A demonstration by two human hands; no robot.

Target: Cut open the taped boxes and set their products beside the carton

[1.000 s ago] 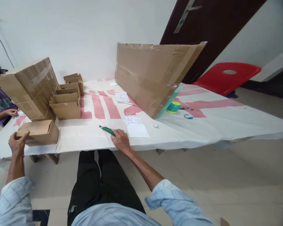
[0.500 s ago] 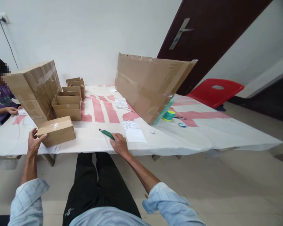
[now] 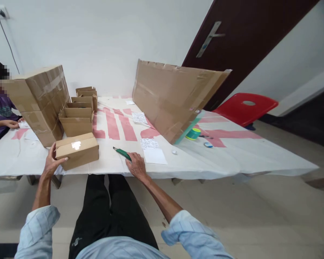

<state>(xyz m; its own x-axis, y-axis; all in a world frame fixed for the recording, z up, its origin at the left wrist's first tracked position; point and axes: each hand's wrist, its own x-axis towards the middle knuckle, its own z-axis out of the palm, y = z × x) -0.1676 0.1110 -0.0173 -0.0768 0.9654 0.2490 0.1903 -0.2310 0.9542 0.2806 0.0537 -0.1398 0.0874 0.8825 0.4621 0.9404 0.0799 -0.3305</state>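
Observation:
My left hand (image 3: pixel 53 161) grips the left end of a closed cardboard box (image 3: pixel 81 156) at the table's front edge, thumb on the near side. Clear tape shines on top of the box. To the right, my right hand (image 3: pixel 136 165) rests on the table, closed around the rear of a green utility knife (image 3: pixel 122 153) whose tip points left and away from me. Just right of that hand lies a sheet of paper (image 3: pixel 154 154) with small round stickers or prints on its upper part.
Stacked taped boxes (image 3: pixel 40 104) stand at the left, beside a row of open cartons (image 3: pixel 77 120). A large cardboard panel (image 3: pixel 172 97) leans upright in the middle. Behind it are a green tape roll (image 3: pixel 193 133) and a red chair (image 3: pixel 245 108). A co-worker (image 3: pixel 2 111) sits far left.
My left hand has moved the cardboard box to the right along the table edge, toward the knife. My right hand with the utility knife has stayed in place.

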